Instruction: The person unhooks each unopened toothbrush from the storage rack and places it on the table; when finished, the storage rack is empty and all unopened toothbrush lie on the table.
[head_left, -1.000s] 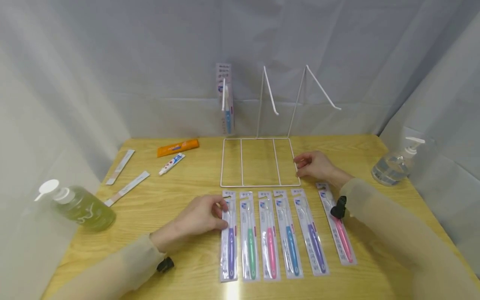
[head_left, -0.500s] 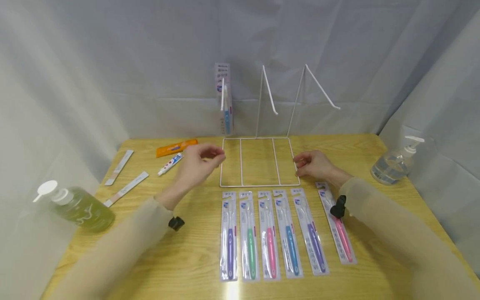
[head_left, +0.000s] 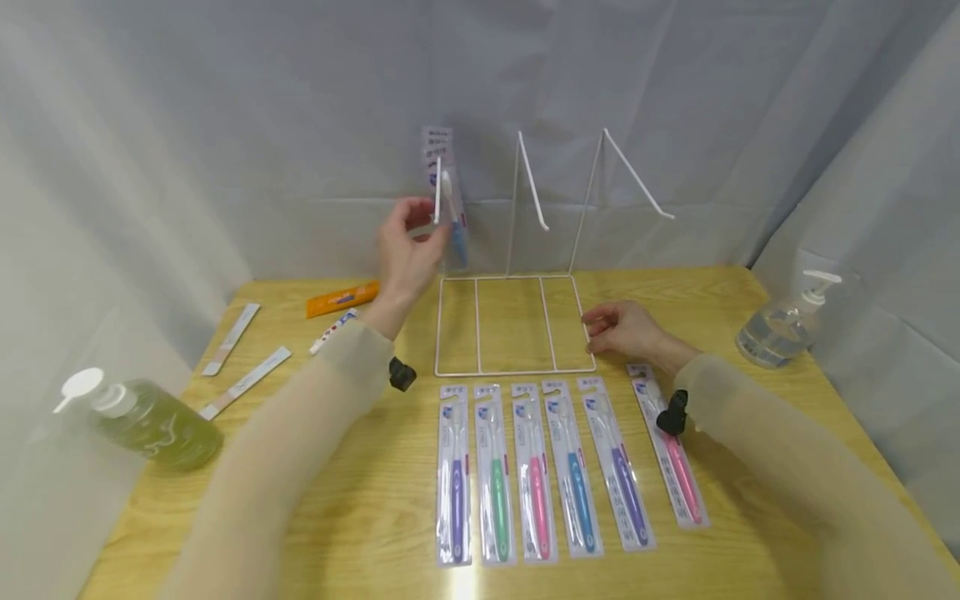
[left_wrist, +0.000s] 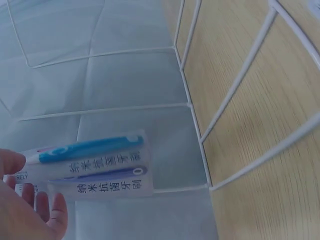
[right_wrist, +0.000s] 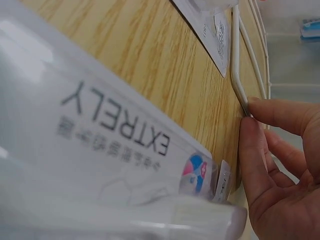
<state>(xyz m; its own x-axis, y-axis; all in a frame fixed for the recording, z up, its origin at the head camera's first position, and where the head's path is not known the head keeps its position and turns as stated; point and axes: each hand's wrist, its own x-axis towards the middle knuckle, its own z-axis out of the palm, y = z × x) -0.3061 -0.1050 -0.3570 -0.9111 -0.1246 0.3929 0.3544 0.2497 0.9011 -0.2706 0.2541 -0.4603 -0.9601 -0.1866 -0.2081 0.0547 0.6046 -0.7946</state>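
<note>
My left hand (head_left: 408, 250) is raised at the hanging toothbrush packs (head_left: 458, 242), its bent thumb and fingers spread beside them. In the left wrist view two packs fan out below one another, a blue toothbrush (left_wrist: 92, 149) and a purple toothbrush (left_wrist: 107, 175); the fingers overlap their upper ends. Those packs hang from the left hook of a white wire rack (head_left: 513, 372). My right hand (head_left: 626, 327) pinches the rack's right base wire (right_wrist: 239, 90) between thumb and index finger. Several packed toothbrushes (head_left: 536, 500) lie in a row in front of the rack.
The rack's middle hook (head_left: 533, 183) and right hook (head_left: 637, 173) stick out forward. At left are a green pump bottle (head_left: 161, 425), an orange tube (head_left: 342, 299), a small white tube (head_left: 333, 331) and two sachets (head_left: 247, 382). A transparent pump bottle (head_left: 780, 329) stands right.
My left hand has moved from the purple toothbrush pack on the table up to the hanging packs, whose lower ends now tilt right. My right hand stays on the rack's side.
</note>
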